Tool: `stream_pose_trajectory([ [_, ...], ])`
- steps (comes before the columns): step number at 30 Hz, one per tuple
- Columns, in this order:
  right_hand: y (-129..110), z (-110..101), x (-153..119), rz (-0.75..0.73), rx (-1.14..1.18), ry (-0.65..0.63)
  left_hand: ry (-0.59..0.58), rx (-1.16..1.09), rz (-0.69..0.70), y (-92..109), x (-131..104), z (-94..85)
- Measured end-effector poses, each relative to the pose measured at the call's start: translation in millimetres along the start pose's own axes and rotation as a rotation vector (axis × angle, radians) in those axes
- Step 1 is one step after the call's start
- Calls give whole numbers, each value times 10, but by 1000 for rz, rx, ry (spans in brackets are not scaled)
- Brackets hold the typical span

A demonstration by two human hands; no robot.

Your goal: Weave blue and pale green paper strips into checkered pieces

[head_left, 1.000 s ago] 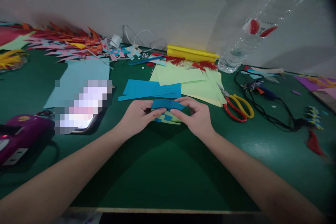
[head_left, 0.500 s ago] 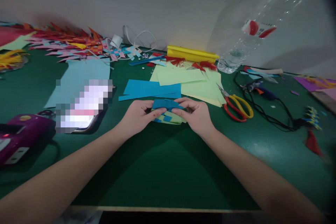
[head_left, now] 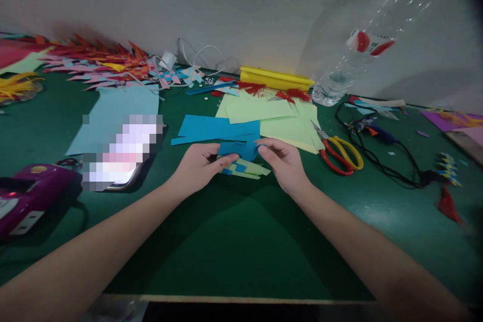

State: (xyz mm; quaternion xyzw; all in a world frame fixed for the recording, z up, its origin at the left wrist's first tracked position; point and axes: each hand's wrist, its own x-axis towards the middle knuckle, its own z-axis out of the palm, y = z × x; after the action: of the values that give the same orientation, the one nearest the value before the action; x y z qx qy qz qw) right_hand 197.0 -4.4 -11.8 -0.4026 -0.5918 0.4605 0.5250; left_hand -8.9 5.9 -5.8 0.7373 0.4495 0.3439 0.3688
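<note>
My left hand pinches the left side of a small woven piece of blue and light green paper, thumb on top. Loose green strip ends stick out from it to the right. My right hand closes thumb and forefinger on the raised edge of a blue paper strip at the top of the weave. The fingers behind the paper are hidden. Just beyond my hands lie flat blue paper sheets and a pile of light green paper.
Red-and-yellow scissors lie to the right, beside a black-corded blue tool. A clear plastic bottle leans at the wall. At left are a phone and a purple power strip. Folded paper pieces line the back.
My right hand has shifted slightly right and up, away from the green strips, lifting the blue strip's right part. The green strip ends now spread out in view. My left hand stays in place.
</note>
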Motion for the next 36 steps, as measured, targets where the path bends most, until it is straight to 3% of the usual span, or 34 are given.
stream_pose_trajectory([
  [8,8,0,21,-4,-45,91,4,20,-2,12,-6,33],
  [18,-88,39,-47,-128,-70,52,39,59,24,15,0,3],
  [24,-68,43,-60,-129,-271,0,98,51,85,43,18,-12],
  [31,-37,49,-58,-196,-345,63,24,9,2,-4,2,10],
  [36,-41,60,-58,-216,-342,40,7,12,-18,15,-10,14],
])
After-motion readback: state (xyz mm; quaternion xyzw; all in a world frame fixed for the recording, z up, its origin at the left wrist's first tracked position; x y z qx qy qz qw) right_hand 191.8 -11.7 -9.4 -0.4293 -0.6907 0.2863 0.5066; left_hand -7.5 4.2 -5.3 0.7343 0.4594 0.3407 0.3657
